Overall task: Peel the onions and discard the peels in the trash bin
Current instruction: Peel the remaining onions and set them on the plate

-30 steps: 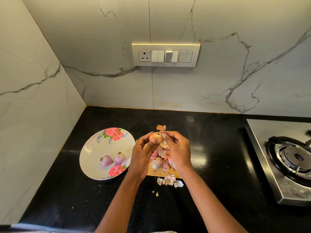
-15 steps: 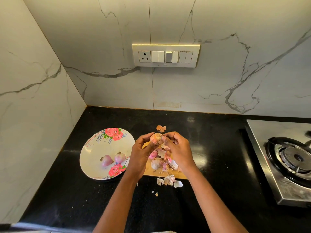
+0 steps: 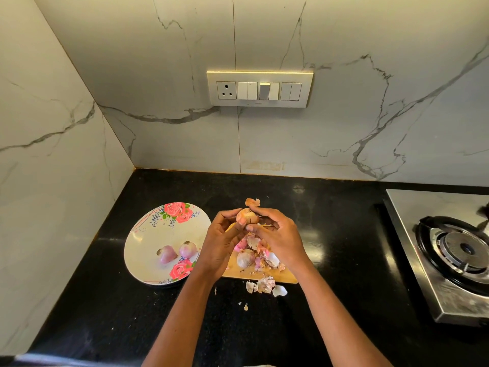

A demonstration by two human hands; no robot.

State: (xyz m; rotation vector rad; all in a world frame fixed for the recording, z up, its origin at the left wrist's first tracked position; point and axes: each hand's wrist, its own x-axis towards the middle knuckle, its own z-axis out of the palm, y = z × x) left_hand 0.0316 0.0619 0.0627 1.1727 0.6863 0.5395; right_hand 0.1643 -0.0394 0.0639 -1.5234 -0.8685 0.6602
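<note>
Left hand (image 3: 221,242) grip steadies onion (image 3: 247,216) mid-frame; right hand (image 3: 277,234) grip pinches skin, so peels (image 3: 260,254) drop onto board (image 3: 267,277).

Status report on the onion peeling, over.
Left hand and right hand both grip one onion above the cutting board. Two peeled onions on the plate. Peels litter board and counter; no bin in view.

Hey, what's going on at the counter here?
A person is peeling small onions. The left hand holds an onion above the cutting board while the right hand pulls at its skin. Loose peels lie on the board and counter. Two peeled onions sit on the floral plate. No trash bin is in view.
</note>
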